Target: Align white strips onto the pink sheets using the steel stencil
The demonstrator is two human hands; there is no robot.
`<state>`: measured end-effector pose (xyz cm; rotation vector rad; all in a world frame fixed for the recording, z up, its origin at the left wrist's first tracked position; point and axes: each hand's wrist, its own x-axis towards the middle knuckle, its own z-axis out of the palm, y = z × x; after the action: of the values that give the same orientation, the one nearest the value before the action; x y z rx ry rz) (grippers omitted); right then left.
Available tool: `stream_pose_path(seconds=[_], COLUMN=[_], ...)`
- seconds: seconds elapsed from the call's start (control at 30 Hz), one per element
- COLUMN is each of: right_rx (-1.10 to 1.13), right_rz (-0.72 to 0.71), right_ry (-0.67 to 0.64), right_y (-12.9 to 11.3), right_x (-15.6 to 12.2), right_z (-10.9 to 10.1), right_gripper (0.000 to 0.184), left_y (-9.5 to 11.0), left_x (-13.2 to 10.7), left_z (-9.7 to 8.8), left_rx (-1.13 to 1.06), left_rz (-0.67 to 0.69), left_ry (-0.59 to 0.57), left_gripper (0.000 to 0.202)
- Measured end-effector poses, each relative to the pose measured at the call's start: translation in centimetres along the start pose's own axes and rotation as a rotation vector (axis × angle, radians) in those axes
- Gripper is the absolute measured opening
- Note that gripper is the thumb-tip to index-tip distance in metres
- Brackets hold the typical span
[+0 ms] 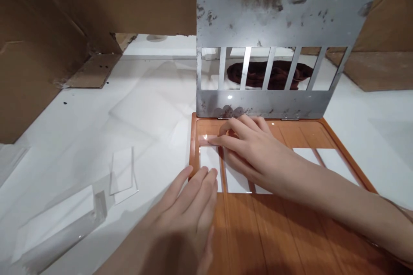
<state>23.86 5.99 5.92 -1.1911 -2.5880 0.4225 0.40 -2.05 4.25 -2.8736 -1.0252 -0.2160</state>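
Both hands (254, 146) flat on orange tray (290, 232)

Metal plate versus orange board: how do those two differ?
The metal plate stands raised on edge; the orange board lies flat on the white table. The metal plate is grey and blotched with dark stains; the orange board looks smooth and evenly coloured. Through the metal plate's slots a dark cloth shows; the orange board's openings show white. Both have a row of rectangular openings.
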Motion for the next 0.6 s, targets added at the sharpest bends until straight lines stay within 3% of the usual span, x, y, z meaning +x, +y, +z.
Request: stream_pose_path(seconds=[0.13,0.27,0.47,0.6], right_rx=[0.248,0.361,0.458,0.395], right_rz=[0.100,0.222,0.216,0.112], right_ry=[0.019,0.094,0.072,0.050], right_y=[-0.5,-0.7,-0.5,-0.3], right_x=[0.2,0.3,0.1,0.1], right_z=[0.1,0.9,1.5,1.1], right_gripper=[0.023,0.014,0.011,0.013], left_y=[0.0,0.2,0.6,0.6], left_x=[-0.1,0.5,0.7,0.7], left_z=[-0.1,-0.6,-0.7,-0.5], left_rx=[-0.024,-0.045,-0.021,-0.030], left_rz=[0.012,-0.019,-0.040,-0.046], left_ry=[-0.013,-0.021,-0.013,0.005], left_gripper=[0.054,0.047,0.046,0.046])
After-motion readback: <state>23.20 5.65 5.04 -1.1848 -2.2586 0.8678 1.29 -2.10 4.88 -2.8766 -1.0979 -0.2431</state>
